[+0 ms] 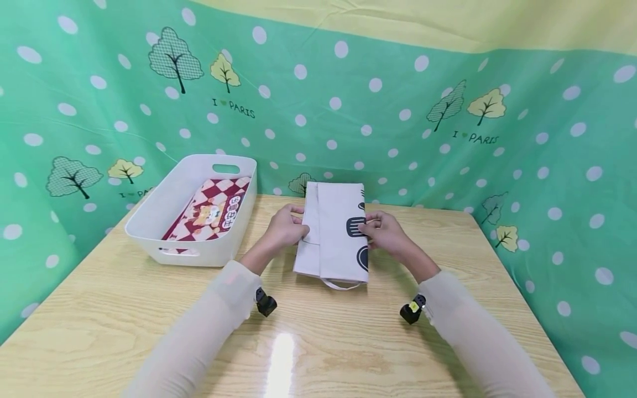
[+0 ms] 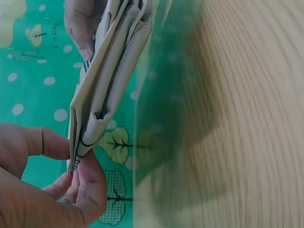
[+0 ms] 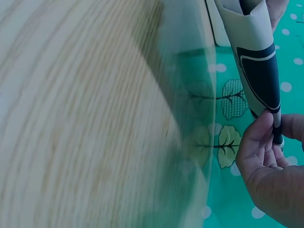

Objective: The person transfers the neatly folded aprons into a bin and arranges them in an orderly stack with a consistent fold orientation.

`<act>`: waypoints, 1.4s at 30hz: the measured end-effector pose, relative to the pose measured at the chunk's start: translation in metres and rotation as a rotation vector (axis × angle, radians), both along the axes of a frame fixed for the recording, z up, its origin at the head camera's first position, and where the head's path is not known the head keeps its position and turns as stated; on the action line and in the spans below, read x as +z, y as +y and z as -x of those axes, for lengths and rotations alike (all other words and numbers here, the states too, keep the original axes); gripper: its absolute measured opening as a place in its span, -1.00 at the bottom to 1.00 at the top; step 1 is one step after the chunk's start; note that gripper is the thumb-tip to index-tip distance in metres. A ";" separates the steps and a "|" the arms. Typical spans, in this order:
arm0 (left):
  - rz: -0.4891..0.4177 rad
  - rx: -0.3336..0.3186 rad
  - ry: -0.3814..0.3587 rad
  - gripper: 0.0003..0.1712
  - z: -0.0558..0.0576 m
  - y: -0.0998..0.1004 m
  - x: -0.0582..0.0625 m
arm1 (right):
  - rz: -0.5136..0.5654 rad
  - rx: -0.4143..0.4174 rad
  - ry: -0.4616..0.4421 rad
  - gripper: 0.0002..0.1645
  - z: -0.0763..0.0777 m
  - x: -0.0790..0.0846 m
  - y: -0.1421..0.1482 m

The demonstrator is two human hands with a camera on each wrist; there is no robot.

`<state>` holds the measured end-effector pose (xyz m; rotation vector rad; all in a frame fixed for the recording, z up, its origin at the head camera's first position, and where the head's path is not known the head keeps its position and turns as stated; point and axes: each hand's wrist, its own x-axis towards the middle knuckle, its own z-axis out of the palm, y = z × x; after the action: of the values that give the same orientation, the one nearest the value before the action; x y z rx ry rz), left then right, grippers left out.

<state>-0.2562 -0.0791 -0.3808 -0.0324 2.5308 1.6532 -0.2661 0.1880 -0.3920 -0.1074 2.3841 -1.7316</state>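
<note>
A folded white apron with black kitchen-utensil prints and a thin strap loop at its lower edge is held between both hands over the table. My left hand pinches its left edge, thumb on the front face. On the opposite edge, my right hand pinches beside a printed spatula. In the left wrist view the apron appears end-on, its several folded layers stacked, with left-hand fingers at one edge. The right wrist view has the apron's rounded fold and right-hand fingers gripping it.
A white plastic basket with handle slots stands at the left back of the wooden table. Inside lies a red-and-cream checked item with a cartoon dog print. A green dotted curtain hangs behind and along the sides.
</note>
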 end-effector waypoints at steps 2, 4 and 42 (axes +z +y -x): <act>0.007 -0.005 0.001 -0.35 0.000 -0.004 0.001 | 0.005 0.005 -0.004 -0.55 0.001 0.001 -0.002; 0.011 -0.008 -0.004 -0.34 -0.001 -0.008 0.003 | 0.008 0.011 -0.008 -0.55 0.002 0.002 -0.005; 0.154 -0.034 0.099 -0.32 -0.005 -0.070 0.080 | 0.070 0.008 0.116 -0.58 0.004 0.070 -0.066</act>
<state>-0.2517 -0.1487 -0.3010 0.0794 2.7111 1.4794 -0.2703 0.1218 -0.3219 -0.2335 2.3982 -1.8540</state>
